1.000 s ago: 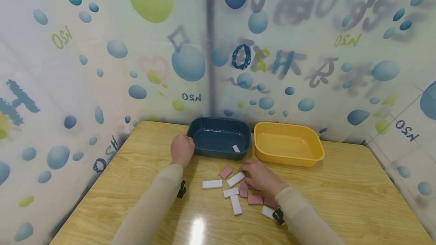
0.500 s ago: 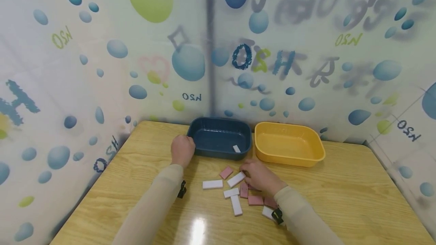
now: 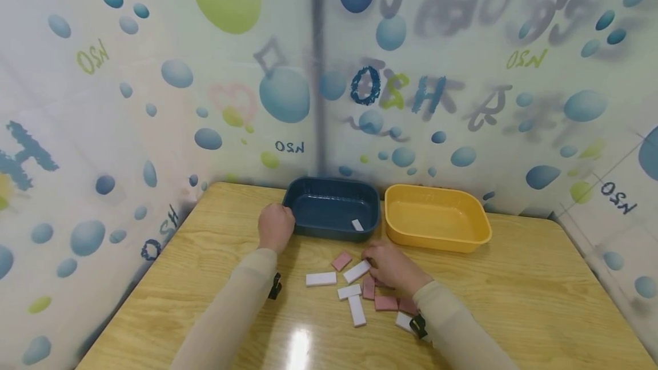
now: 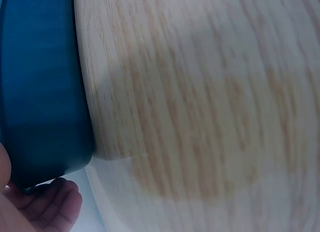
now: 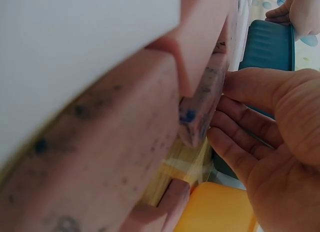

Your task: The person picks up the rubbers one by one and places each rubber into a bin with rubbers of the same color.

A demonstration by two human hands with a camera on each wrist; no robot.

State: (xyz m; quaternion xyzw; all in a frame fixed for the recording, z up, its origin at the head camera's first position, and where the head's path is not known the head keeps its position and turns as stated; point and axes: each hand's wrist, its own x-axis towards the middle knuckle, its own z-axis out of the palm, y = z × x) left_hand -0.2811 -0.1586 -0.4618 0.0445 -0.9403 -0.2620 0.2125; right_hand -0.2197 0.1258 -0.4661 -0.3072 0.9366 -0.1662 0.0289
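My left hand (image 3: 276,227) grips the left end of a dark blue tray (image 3: 329,233). In the left wrist view, its fingers (image 4: 62,204) curl at the corner of the blue tray wall (image 4: 45,92). My right hand (image 3: 394,267) is low over a loose group of small flat blocks, its fingertips near the end of a white block (image 3: 356,271). In the right wrist view, the right hand's fingers (image 5: 235,144) are loosely bent, and the tips meet the side of a pink block (image 5: 197,109) with blue marks. Part of the group is hidden beneath the hand.
A yellow tray (image 3: 437,238) stands right of the blue one, against the patterned wall. One small white block (image 3: 357,225) lies inside the blue tray. Several white and pink blocks, among them a pink block (image 3: 386,303), lie on the wooden table (image 3: 540,301).
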